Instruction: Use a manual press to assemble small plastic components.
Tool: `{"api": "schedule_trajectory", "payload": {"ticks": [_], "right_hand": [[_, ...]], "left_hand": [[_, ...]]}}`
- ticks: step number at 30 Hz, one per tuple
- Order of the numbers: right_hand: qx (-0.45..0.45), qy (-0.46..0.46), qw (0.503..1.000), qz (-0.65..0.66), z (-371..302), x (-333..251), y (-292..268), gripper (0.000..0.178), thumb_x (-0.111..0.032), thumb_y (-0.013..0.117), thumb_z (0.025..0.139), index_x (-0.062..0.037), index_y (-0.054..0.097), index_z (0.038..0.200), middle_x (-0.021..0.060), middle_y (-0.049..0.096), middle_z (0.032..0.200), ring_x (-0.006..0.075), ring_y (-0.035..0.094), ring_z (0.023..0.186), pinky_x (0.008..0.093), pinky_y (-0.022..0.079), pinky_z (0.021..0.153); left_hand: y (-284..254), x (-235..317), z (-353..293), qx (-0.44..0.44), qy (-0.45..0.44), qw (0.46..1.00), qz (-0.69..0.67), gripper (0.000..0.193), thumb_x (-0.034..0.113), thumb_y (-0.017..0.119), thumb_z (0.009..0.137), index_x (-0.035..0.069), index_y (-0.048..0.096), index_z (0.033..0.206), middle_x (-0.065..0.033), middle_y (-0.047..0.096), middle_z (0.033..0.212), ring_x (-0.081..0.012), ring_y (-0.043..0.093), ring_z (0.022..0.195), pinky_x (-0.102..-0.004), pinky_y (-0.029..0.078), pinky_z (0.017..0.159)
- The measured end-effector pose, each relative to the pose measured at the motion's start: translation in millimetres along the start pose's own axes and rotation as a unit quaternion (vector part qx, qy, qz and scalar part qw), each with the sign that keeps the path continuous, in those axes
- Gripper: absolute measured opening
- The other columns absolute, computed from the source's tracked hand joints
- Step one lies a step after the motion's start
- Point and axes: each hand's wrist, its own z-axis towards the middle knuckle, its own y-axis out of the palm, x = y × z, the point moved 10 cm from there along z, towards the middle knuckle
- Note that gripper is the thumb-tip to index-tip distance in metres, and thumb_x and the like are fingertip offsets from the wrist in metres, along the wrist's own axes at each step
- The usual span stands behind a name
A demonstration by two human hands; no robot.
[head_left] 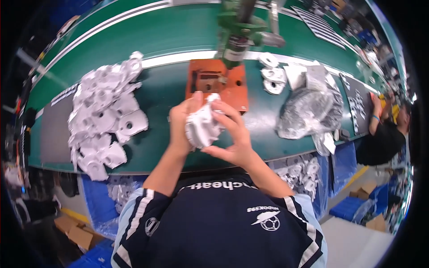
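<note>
Between my two hands is a silvery-white cast metal part with a ribbed edge, held just above the near side of an orange press base. My left hand grips it from the left, thumb up along its upper edge. My right hand holds it from the right, with fingers at its top and the thumb low on it. The green press stands over the orange base, beyond my hands. A dark fixture is set on that base.
A large heap of similar castings covers the left of the green table. At right lie a few round castings and a clear plastic bag. Blue lined bins with parts stand below the near edge. Another person works far right.
</note>
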Motion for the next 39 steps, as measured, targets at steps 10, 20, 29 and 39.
{"api": "schedule_trajectory", "payload": {"ticks": [10, 20, 29, 39], "right_hand": [[0.058, 0.022, 0.998, -0.029, -10, 4, -30, 0.102, -0.014, 0.083, 0.061, -0.0163, 0.021, 0.142, 0.0226, 0.024, 0.145, 0.0361, 0.032, 0.132, 0.043, 0.037, 0.099], [0.191, 0.376, 0.684, -0.595, -139, 155, -280, 0.024, -0.017, 0.054, 0.085, -0.0039, 0.055, 0.105, 0.0173, 0.059, 0.096, 0.0346, 0.058, 0.089, 0.0415, 0.047, 0.075], [0.229, 0.333, 0.743, -0.534, -143, 167, -284, 0.021, -0.018, 0.056, 0.084, -0.0023, 0.062, 0.097, 0.014, 0.058, 0.085, 0.0317, 0.058, 0.077, 0.0395, 0.045, 0.068], [0.4, 0.317, 0.782, -0.359, -174, 165, -312, 0.034, -0.01, 0.06, 0.083, 0.0044, 0.055, 0.114, 0.0142, 0.061, 0.099, 0.0201, 0.061, 0.079, 0.0311, 0.048, 0.071]], "left_hand": [[9, -25, -8, -0.333, -0.121, 0.935, -0.006, 0.017, 0.012, 0.06, 0.087, -0.001, 0.056, 0.096, -0.0006, 0.057, 0.083, -0.0043, 0.051, 0.075, -0.0199, 0.042, 0.067], [18, 50, 24, -0.049, 0.381, 0.81, 0.443, 0.018, 0.006, 0.061, 0.075, 0.006, 0.055, 0.092, -0.0125, 0.061, 0.097, -0.0338, 0.059, 0.089, -0.0401, 0.049, 0.075], [35, 35, 28, -0.047, 0.456, 0.737, 0.496, 0.012, 0.004, 0.059, 0.074, 0.005, 0.055, 0.085, -0.0123, 0.06, 0.103, -0.0302, 0.057, 0.104, -0.0384, 0.047, 0.089], [45, 13, 27, -0.142, 0.433, 0.741, 0.493, 0.034, 0.032, 0.066, 0.077, 0.003, 0.059, 0.093, -0.0196, 0.055, 0.115, -0.0346, 0.049, 0.115, -0.0427, 0.037, 0.101]]}}
